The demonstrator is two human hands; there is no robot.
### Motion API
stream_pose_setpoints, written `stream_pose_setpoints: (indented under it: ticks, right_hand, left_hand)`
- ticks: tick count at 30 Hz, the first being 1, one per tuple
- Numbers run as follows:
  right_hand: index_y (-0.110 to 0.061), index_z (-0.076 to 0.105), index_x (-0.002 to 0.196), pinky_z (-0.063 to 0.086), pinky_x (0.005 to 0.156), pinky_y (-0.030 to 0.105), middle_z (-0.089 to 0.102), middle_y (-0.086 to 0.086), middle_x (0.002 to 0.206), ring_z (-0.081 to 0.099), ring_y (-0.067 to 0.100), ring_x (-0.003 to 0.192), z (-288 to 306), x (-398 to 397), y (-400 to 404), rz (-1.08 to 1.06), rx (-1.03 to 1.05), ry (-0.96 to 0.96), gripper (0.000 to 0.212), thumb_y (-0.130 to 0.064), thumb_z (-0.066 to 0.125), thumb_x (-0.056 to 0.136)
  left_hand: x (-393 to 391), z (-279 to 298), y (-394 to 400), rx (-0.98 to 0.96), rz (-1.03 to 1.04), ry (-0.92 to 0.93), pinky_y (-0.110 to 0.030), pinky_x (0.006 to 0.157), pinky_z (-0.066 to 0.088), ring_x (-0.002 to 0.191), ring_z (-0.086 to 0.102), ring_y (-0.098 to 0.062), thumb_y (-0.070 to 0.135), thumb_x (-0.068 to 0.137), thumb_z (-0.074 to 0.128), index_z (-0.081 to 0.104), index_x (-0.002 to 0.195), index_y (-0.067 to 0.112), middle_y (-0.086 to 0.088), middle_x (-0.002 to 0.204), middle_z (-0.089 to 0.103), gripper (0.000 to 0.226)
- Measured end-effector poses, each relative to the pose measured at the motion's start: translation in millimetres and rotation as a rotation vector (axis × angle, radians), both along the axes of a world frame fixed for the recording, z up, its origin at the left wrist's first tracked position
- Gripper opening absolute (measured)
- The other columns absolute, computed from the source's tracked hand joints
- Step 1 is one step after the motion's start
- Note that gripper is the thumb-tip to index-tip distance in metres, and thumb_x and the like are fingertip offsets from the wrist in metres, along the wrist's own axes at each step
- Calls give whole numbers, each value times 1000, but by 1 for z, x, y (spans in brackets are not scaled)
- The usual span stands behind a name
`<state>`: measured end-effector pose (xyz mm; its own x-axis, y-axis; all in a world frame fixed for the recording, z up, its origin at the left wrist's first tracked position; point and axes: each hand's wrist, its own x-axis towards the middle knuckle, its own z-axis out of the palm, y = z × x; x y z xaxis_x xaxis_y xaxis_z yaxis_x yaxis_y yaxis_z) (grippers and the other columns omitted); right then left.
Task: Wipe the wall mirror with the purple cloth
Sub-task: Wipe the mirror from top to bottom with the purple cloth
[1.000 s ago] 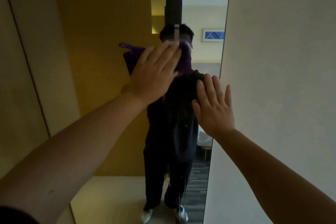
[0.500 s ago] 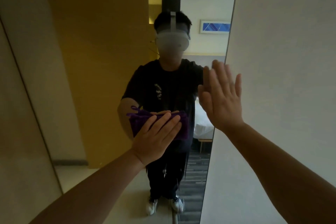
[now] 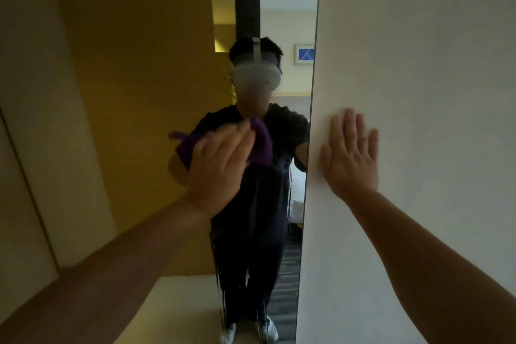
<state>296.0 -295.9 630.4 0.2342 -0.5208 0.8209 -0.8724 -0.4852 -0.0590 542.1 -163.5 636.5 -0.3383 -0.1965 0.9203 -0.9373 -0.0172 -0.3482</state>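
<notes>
The tall wall mirror fills the middle and left of the view and reflects a person in dark clothes. My left hand presses the purple cloth flat against the glass at chest height of the reflection; the hand is motion-blurred and covers much of the cloth. My right hand lies flat with fingers spread on the white wall just right of the mirror's edge, holding nothing.
The white wall juts forward on the right and ends at the mirror's right edge. A beige panel borders the mirror on the left. Pale floor shows at the bottom.
My left hand with the cloth swept down the glass and has come back up to mid height. My right hand moved off the mirror's edge onto the white wall.
</notes>
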Motion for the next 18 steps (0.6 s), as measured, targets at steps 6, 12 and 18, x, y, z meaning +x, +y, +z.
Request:
stream_pose_setpoints:
  ticks: [6, 12, 18]
  right_hand:
    - [-23, -20, 152, -12, 122, 46, -26, 3, 159, -32, 18, 146, 2, -3, 4, -9, 16, 47, 60, -45, 10, 105]
    - [-24, -15, 153, -10, 121, 47, -18, 2, 161, -28, 17, 147, -3, -1, -4, 7, -47, 14, 60, -44, 15, 105]
    - [-21, -9, 154, -6, 122, 53, -14, 3, 161, -28, 14, 147, -4, 1, -7, 69, -80, -47, 59, -42, 18, 106]
  left_hand:
    - [-44, 143, -23, -115, 6, 1, -41, 104, 36, 129, 47, -27, 25, 95, 58, 49, 141, 9, -9, 143, 54, 49]
    - [-63, 140, -45, -21, 118, -108, -44, 112, 31, 141, 40, -28, 31, 104, 44, 44, 146, 10, -9, 154, 42, 48]
    - [-66, 23, -43, 40, 84, -211, -48, 116, 31, 146, 33, -28, 34, 106, 44, 39, 150, 10, -10, 157, 36, 51]
